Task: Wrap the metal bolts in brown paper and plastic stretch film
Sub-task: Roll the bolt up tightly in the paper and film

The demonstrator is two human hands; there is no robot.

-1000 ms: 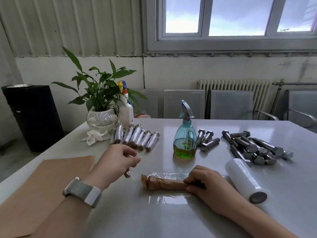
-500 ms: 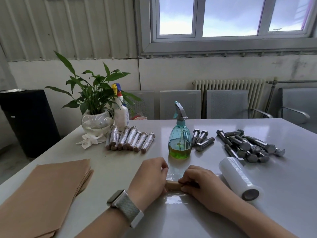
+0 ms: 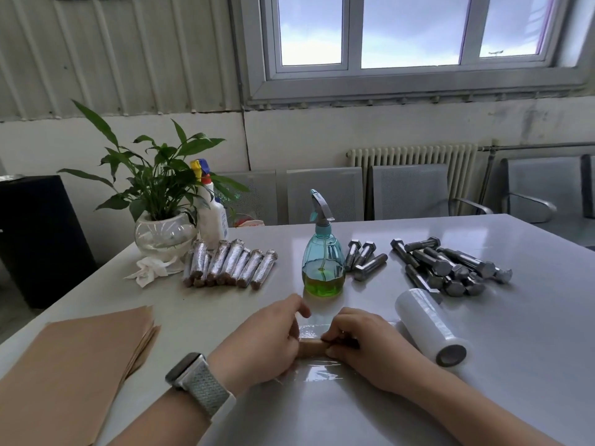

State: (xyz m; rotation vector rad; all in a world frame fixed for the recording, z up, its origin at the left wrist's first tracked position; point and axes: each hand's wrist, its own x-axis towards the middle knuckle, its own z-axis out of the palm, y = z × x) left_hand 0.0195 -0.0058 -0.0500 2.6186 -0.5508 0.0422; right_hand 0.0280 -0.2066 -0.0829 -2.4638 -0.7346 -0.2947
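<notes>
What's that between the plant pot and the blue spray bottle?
A row of wrapped bolts lies between the plant pot and spray bottle, seen in the head view.

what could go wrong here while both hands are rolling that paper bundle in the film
1. The film sheet lies loose on the glossy table; it may bunch or cling to itself as the left hand and right hand roll the paper-wrapped bolt.
2. The spray bottle stands just behind the hands; a forward roll could knock it.
3. The film roll lies on its side and could roll off.
</notes>
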